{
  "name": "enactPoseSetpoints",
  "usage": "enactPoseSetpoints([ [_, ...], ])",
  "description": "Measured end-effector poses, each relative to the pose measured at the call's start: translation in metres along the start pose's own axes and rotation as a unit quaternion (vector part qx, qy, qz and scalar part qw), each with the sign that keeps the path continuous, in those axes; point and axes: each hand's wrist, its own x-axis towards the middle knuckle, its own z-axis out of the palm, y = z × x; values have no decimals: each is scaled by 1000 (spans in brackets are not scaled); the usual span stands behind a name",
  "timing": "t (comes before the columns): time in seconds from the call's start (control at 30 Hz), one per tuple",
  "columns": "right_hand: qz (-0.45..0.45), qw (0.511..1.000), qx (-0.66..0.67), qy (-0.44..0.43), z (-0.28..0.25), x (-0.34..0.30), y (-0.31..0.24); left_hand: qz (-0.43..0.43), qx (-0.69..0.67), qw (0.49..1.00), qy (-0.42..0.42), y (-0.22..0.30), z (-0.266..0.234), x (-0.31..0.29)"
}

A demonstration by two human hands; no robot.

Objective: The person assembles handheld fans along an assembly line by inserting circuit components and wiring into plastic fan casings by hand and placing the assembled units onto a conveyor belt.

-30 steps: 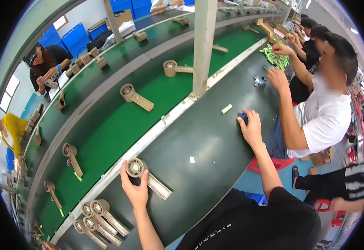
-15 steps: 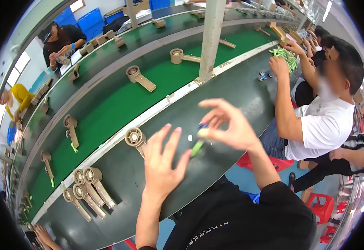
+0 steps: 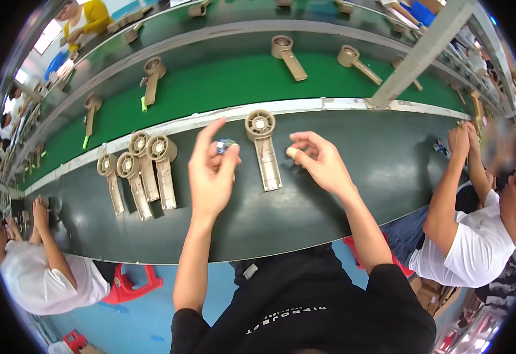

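My left hand [image 3: 209, 177] is raised over the dark bench and pinches a small blue piece [image 3: 222, 146], which looks like a circuit board, between thumb and fingers. A brown handheld-fan housing [image 3: 268, 164] lies between my hands, its round vented head away from me and its hollow handle toward me. Just right of that handle, my right hand [image 3: 324, 165] hovers with thumb and fingers bent but apart, nothing visible in them. A pale yellowish cover sits on its thumb tip. To the left of my left hand, several similar fan housings [image 3: 162, 168] lie side by side.
Beyond a pale rail [image 3: 323, 105] runs a green conveyor belt [image 3: 222, 88] carrying spaced fan housings, some with green strips. A slanted metal post [image 3: 423, 56] rises at the right. Co-workers sit on both sides, one in a white shirt [image 3: 467, 245] at the right. A red stool [image 3: 134, 284] stands at lower left.
The view has swung left. The blue piece has passed from my right hand to my left. My right hand is now empty, and the single fan housing shows uncovered between my hands.
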Motion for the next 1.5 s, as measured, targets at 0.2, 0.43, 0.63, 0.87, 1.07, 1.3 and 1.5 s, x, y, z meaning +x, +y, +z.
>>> enactPoseSetpoints([
  [0.2,-9,1000,9,8,13,-10,-4,222,330,915,-76,-27,8,-1],
  [0.43,-141,990,-7,8,27,9,-3,212,387,897,-41,-46,15,10],
  [0.63,-352,924,-138,63,53,29,1,-145,38,988,-28,-33,10,20],
  [0.87,-422,863,-253,117,56,28,3,-167,14,984,-56,-37,6,18],
  [1.07,-421,863,-244,137,50,30,3,-102,27,991,-79,-41,5,4],
  [1.3,-427,865,-211,156,48,27,2,28,79,996,-13,-51,12,-4],
  [1.5,-422,870,-197,163,51,26,3,55,89,995,0,-51,14,-8],
])
